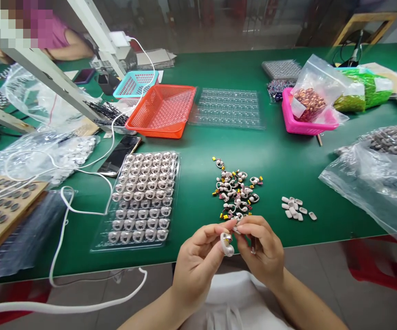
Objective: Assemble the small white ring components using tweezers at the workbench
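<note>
– how do your hands stand, over the near edge of the surface [219, 142]?
– close together in front of you. your left hand [198, 256] is closed, thumb and fingers gripping a pale curved clip [228, 251] with a bit of yellow showing at it.
– and your right hand [263, 247]?
– its thumb and fingertips are pinched on a small pale piece [236, 226], right by your left fingertips. they cover most of it, so you cannot tell its shape.
– what lies about you?
– just beyond your fingers, a loose pile of wired clips [234, 185] with yellow tabs; to its right, a cluster of pale caps [292, 211].
– and to your left?
– a clear tray [99, 244] carrying rows of shiny pieces [140, 213]. farther back stands an orange basket [153, 133].
</note>
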The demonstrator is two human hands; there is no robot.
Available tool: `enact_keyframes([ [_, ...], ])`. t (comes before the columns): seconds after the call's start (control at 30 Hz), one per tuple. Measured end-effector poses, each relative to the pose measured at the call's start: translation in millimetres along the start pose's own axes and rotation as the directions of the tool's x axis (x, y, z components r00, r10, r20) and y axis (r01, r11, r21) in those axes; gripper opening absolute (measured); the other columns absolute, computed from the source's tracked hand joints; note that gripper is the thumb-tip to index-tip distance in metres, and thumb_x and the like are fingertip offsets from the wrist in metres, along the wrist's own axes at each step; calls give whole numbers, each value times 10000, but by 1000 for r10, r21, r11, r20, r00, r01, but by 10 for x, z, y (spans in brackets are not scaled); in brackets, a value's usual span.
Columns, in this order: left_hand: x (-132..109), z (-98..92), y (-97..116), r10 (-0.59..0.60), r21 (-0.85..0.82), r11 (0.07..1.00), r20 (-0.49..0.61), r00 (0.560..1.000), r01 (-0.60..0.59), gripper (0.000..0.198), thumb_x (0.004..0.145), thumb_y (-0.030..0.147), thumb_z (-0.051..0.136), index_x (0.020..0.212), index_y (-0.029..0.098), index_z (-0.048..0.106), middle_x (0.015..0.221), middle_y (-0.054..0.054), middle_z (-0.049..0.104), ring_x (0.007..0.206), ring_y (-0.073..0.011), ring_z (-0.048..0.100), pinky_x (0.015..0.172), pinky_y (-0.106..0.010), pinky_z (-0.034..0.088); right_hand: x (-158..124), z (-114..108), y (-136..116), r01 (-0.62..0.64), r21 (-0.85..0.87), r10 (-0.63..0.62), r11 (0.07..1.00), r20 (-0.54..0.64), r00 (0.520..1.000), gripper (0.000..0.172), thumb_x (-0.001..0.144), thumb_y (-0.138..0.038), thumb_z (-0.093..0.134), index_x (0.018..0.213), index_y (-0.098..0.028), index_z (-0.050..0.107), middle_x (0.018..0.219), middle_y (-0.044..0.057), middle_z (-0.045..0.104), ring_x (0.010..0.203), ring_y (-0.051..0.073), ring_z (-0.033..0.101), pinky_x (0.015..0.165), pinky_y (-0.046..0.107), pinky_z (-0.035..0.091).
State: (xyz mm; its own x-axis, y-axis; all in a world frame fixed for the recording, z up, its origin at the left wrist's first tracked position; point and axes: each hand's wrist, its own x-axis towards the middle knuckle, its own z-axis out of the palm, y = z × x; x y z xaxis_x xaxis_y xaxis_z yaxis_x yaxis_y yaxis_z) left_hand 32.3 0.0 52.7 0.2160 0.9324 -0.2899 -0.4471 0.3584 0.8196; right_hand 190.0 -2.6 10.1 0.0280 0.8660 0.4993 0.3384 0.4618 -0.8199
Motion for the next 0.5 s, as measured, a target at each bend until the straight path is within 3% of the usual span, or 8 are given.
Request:
enact_keyframes([
  [0.3, 26, -5, -4, 5, 30, 1000, 8, 1000, -5, 78, 877, 267, 738, 934, 215, 745, 1133, -84, 775, 1057, -222, 717, 942, -288, 544, -24, -7, 15, -40, 34, 39, 999, 38, 999, 362, 872, -32, 605, 1134, -282, 589, 1057, 69, 626, 945, 216, 649, 709, 313, 571],
  [0.5, -10, -50, -3, 134, 330, 931, 91, 987, -157, 107, 931, 225, 655, 1009, 214, 727, 1215, -102, 736, 1162, -257, 668, 1009, -339, 513, 23, -69, -48, 87, -37, -83, 996, 97, 992, 421, 875, -30, 552, 1228, -258, 542, 1058, 96, 648, 979, 234, 650, 789, 357, 581],
])
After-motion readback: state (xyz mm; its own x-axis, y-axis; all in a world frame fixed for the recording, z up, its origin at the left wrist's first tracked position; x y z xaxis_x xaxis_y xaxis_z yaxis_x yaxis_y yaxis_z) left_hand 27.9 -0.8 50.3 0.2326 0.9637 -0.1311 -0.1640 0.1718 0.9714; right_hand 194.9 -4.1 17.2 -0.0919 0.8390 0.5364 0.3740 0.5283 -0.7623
